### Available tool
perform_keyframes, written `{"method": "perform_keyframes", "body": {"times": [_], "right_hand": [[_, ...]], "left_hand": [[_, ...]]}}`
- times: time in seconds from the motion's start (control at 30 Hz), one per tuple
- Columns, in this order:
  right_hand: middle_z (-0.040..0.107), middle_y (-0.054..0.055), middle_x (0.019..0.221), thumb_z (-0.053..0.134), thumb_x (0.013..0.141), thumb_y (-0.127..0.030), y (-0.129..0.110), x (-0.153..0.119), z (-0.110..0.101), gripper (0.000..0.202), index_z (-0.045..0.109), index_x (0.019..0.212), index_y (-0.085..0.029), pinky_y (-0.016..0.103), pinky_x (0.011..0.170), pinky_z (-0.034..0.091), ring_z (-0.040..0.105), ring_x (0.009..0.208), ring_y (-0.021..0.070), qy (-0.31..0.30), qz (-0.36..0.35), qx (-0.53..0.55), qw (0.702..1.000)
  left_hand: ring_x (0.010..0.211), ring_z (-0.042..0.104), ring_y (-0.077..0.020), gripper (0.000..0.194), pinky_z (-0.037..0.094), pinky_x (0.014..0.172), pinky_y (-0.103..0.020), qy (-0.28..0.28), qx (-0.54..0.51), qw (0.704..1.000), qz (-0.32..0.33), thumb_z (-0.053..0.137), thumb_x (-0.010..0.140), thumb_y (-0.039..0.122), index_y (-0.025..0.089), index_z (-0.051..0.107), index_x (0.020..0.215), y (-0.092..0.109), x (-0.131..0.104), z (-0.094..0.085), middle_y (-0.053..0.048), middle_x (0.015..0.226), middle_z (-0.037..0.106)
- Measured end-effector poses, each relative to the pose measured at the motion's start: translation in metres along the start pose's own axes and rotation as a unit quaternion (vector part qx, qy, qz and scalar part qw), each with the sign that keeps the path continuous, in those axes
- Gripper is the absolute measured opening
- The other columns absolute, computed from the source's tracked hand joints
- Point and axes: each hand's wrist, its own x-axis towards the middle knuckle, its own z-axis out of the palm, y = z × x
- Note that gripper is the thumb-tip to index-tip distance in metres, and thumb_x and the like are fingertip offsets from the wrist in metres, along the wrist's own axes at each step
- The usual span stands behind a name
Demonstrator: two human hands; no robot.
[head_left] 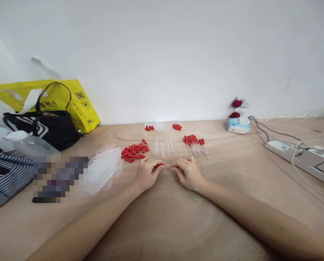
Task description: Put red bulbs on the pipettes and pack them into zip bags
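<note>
Holding mid-frame, just below centre, it's a red rubber bulb (pixel 159 165), smooth and glossy, pinched by the left hand (pixel 149 173), and a thin, pale, glassy-looking tube (pixel 167 165) gripped at its other end by the right hand (pixel 187 173)! Bulb to the left, tube pointing right, and the long axis runs nearly level across the frame, dipping a touch rightward. Both sets of fingertips are closed, the hands just apart above the wooden tabletop (pixel 162 224).

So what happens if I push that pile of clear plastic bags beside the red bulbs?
The clear plastic bags look thin and see-through, so probably light and floppy. They overlap unevenly with loose edges, so a push would likely fan them apart rather than shift them together.
</note>
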Motion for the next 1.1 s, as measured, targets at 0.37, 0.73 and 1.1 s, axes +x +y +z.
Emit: {"method": "perform_keyframes", "body": {"times": [0.37,0.73,1.1], "right_hand": [[0.061,0.0,0.075,0.04,0.083,-0.018,0.014,0.003,-0.004,0.022,0.062,0.088,-0.021,0.03,0.068,0.02,0.049,0.068,0.0107,-0.012,-0.103,-0.055,0.993],[0.061,0.002,0.072,0.037,0.083,-0.018,0.008,0.004,0.0,0.023,0.06,0.082,-0.018,0.03,0.066,0.02,0.048,0.064,0.012,-0.003,-0.094,-0.041,0.995],[0.061,0.001,0.07,0.036,0.084,-0.017,0.008,0.008,0.003,0.022,0.059,0.081,-0.017,0.029,0.065,0.02,0.048,0.062,0.0113,-0.003,-0.103,-0.011,0.995]], "left_hand": [[0.072,0.059,-0.0152,0.022,0.021,0.094,-0.041,-0.01,0.065,0.994,0.089,0.04,0.085,0.03,0.021,0.059,0.079,0.008,-0.006,-0.006,-0.001,0.076,0.068],[0.067,0.057,-0.0136,0.019,0.023,0.093,-0.039,0.007,0.069,0.991,0.113,0.041,0.084,0.028,0.019,0.057,0.077,0.009,-0.005,-0.003,0.001,0.071,0.066],[0.068,0.057,-0.0136,0.018,0.023,0.093,-0.04,0.01,0.079,0.988,0.131,0.042,0.084,0.026,0.019,0.057,0.078,0.008,-0.005,-0.002,0.001,0.072,0.065]]}}
